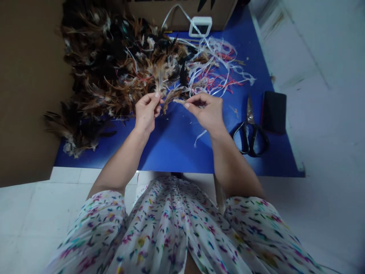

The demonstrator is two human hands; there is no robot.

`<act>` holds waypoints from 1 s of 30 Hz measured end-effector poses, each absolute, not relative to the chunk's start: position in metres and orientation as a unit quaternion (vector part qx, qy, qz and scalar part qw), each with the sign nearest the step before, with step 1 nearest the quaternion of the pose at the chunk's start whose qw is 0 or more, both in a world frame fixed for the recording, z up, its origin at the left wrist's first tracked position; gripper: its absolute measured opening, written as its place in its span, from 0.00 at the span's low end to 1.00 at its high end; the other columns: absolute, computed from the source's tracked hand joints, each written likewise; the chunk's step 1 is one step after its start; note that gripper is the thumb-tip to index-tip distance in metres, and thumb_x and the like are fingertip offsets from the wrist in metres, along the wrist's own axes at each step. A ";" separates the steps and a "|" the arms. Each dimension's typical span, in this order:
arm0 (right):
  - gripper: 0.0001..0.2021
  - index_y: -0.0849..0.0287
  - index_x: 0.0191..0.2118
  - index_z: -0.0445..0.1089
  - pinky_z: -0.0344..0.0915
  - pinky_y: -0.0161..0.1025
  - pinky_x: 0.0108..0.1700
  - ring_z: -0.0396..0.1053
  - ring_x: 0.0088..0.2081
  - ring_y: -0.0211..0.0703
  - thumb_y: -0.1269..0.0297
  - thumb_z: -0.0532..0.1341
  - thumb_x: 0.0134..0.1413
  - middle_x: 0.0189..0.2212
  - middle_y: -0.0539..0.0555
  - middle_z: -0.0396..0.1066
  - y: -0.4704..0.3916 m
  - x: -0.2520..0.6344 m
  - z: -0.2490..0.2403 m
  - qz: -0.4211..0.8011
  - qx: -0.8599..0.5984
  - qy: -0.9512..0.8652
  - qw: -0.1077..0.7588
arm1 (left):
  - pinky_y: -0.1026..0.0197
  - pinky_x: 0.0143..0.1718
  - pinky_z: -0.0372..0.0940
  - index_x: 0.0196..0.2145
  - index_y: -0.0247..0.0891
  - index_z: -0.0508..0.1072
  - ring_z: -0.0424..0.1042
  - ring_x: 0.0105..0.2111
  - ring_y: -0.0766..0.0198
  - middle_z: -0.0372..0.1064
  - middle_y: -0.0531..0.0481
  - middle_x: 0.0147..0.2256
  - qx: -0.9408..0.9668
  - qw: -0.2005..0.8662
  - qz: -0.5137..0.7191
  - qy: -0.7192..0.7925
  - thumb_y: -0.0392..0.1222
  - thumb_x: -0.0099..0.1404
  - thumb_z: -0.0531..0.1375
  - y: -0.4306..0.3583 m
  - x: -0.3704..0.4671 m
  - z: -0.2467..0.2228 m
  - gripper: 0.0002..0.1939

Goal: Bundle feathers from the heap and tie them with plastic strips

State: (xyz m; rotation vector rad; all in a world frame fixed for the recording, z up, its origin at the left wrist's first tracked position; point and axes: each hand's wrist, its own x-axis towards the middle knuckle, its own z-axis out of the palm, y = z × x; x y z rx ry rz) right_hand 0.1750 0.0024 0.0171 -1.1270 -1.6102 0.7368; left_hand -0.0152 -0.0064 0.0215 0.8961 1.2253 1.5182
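Observation:
My left hand (147, 111) pinches the base of a small brown-and-grey feather bunch (160, 74) that points up and away from me. Close by on the right, my right hand (205, 110) is closed, thumb and fingertips gripping the end of a thin brown feather (179, 101). The hands are apart, above the front half of the blue table (176, 152). Just behind them spreads a large pile of brown and black feathers (108, 64). White ribbons (225, 49) and red strands (212, 82) lie tangled behind my right hand.
Black-handled scissors (249, 133) and a dark flat object (274, 112) lie at the right. A separate feather cluster (76, 129) sits front left. A white-framed device (200, 27) stands before a cardboard box (176, 11). Brown cardboard (28, 91) rises along the left.

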 end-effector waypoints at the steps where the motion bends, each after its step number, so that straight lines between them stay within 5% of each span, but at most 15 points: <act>1: 0.05 0.57 0.30 0.75 0.70 0.40 0.37 0.70 0.29 0.37 0.64 0.70 0.49 0.27 0.48 0.74 0.002 0.175 0.018 0.324 -0.460 -0.654 0.505 | 0.71 0.13 0.50 0.27 0.39 0.72 0.59 0.15 0.77 0.68 0.57 0.22 0.378 0.473 0.617 0.502 0.49 0.61 0.69 -0.007 -0.013 0.020 0.14; 14: 0.13 0.56 0.29 0.73 0.67 0.37 0.30 0.66 0.26 0.35 0.55 0.74 0.44 0.24 0.47 0.71 0.001 0.175 0.019 0.430 -0.427 -0.614 0.505 | 0.71 0.16 0.57 0.29 0.38 0.74 0.67 0.18 0.74 0.70 0.56 0.22 0.435 0.481 0.577 0.497 0.51 0.59 0.69 -0.017 0.000 0.015 0.14; 30: 0.15 0.56 0.29 0.73 0.69 0.36 0.31 0.68 0.27 0.34 0.51 0.73 0.46 0.25 0.47 0.72 -0.001 0.169 0.018 0.450 -0.416 -0.608 0.505 | 0.70 0.17 0.56 0.27 0.36 0.74 0.62 0.17 0.76 0.71 0.56 0.23 0.408 0.513 0.579 0.485 0.46 0.58 0.71 -0.020 0.007 0.014 0.13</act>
